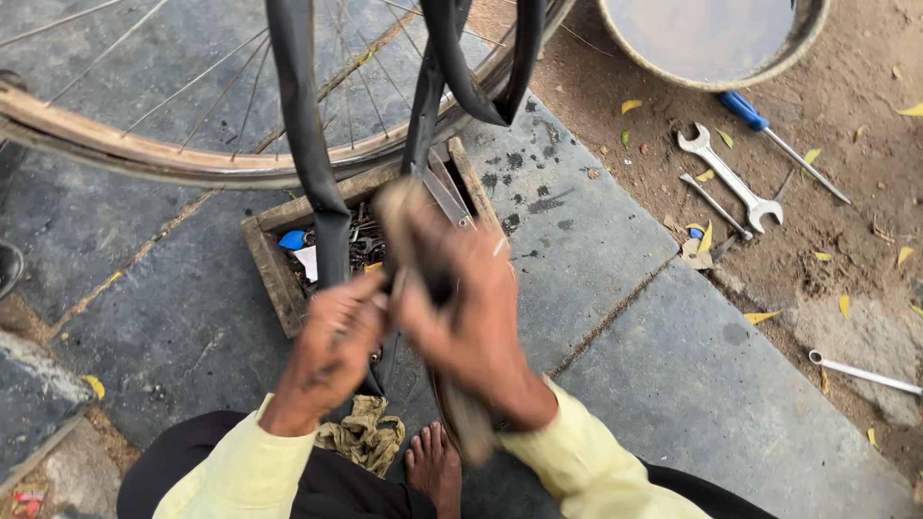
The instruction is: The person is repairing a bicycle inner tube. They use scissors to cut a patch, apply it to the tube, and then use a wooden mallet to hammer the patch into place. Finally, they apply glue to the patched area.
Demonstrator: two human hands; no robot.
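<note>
Two hands: both meet near the middle of the view, over the near edge of a wooden box.
Wheel rim (144, 159): far left, bare metal with thin spokes, standing just beyond the box.
Left hand (332, 351): fingers clenched round the black inner tube (308, 144), pinching it where it comes down past the box.
Inner tube, place: it hangs in long loops from the top of the view, in front of the rim, down into both hands.
Inner tube, handling: looks light, limp and rubbery; it sags under its own weight, so I judge it is best gripped close on either side of the worked spot, held taut.
Wooden box (274, 279): on the dark stone slab, holding small metal parts and something blue.
Rag (365, 437): crumpled, near, just beside a bare foot (435, 466).
Right hand (471, 322): blurred by motion, fingers wrapped on a long brownish tool (461, 413); what kind I cannot tell.
Basin (711, 43): far right, round, filled with murky water.
Spanner (729, 178): on the dirt, beside a blue-handled screwdriver (769, 135).
</note>
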